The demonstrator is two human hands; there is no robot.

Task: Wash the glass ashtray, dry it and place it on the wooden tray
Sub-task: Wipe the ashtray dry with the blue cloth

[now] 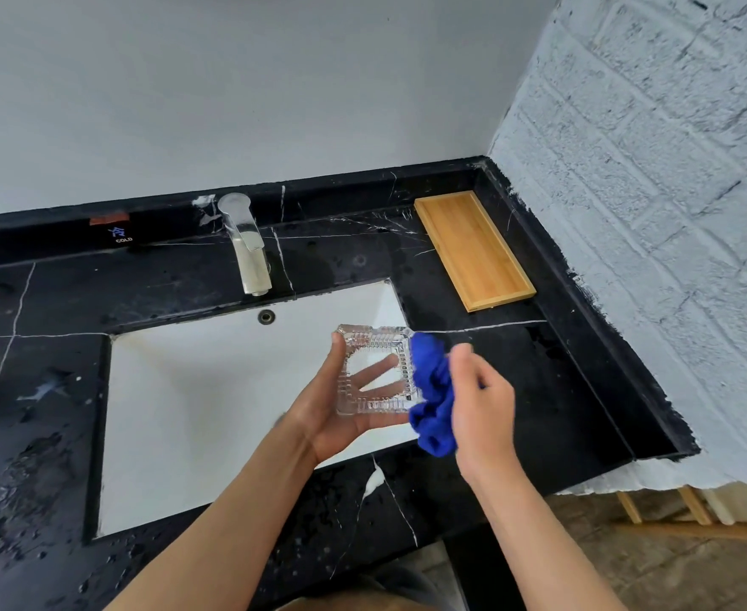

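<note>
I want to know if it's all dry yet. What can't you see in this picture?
Head view only:
- Wetness on the glass ashtray: clear glass, drops too small to tell.
- Ashtray's right edge: covered by the blue cloth.
- Right hand fingers: blurred, and partly behind the cloth.
- Left hand palm: under the ashtray.
- Sink drain: not visible.

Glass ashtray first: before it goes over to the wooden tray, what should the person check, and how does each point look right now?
1. Hold on the glass ashtray: left hand cradles it from beneath, over the sink. Ok.
2. Drying cloth ready: blue cloth in the right hand, against the ashtray's right edge. Ok.
3. Ashtray fully dry: cannot tell.
4. Wooden tray free: nothing lies in it. Ok.
5. Faucet off: no stream visible. Ok.
6. Countertop near the tray dry: droplets show nearby. Not ok.
</note>
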